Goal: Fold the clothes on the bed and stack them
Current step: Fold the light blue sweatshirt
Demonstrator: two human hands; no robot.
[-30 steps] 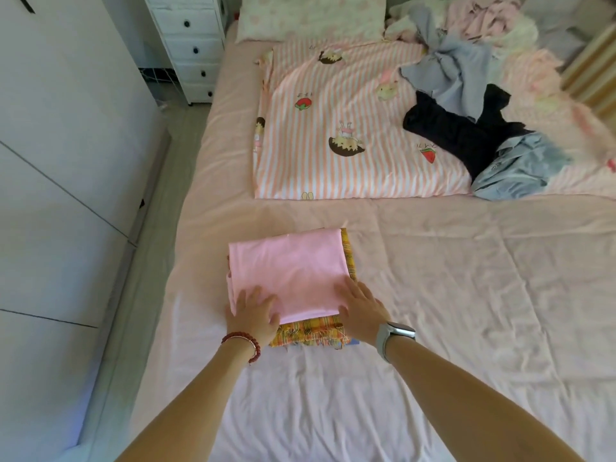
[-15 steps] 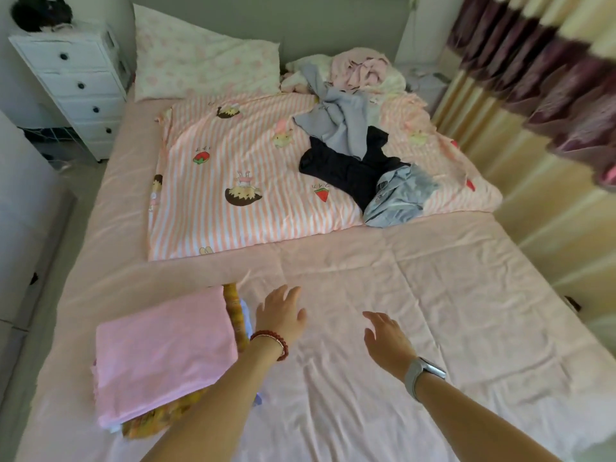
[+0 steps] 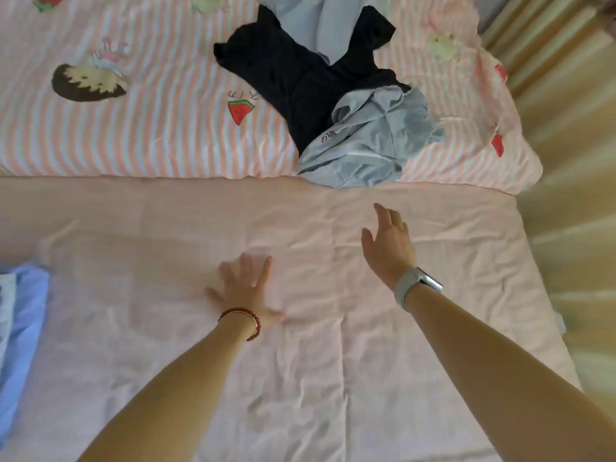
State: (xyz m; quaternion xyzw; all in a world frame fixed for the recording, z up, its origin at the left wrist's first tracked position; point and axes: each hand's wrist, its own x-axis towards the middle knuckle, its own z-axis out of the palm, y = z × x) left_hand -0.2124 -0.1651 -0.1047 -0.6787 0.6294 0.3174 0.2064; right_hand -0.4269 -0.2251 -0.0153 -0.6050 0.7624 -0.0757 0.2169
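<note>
The fingers (image 3: 263, 266) of the left hand (image 3: 245, 288) are spread wide and lie flat on the pink bed sheet (image 3: 166, 245), holding nothing. The fingers (image 3: 383, 213) of the right hand (image 3: 390, 245) are straight and loosely parted, also empty, stretched forward above the sheet and pointing toward the pile of unfolded clothes.

Nearest to the right hand's fingers is a crumpled grey-blue garment (image 3: 370, 141), lying well ahead of them at the edge of the striped quilt (image 3: 150, 128), its lower hem spilling just onto the sheet. A dark navy garment (image 3: 293, 75) lies partly under it and further back, and another pale grey-blue garment (image 3: 320, 18) crosses the navy one at the top of the view. The left hand is well apart from all of these.

Both forearms reach in from the bottom edge. The left wrist carries a red bead bracelet (image 3: 246, 320); the right wrist carries a watch (image 3: 418, 283) with a pale strap.

The sheet is thin, creased cotton-like cloth. The quilt is puffy, with orange-pink and white stripes and printed cartoon figures and watermelon slices. At the far left edge lies a bit of light blue cloth (image 3: 20, 328). Along the right side hang blurred yellowish curtain folds (image 3: 566, 161).
</note>
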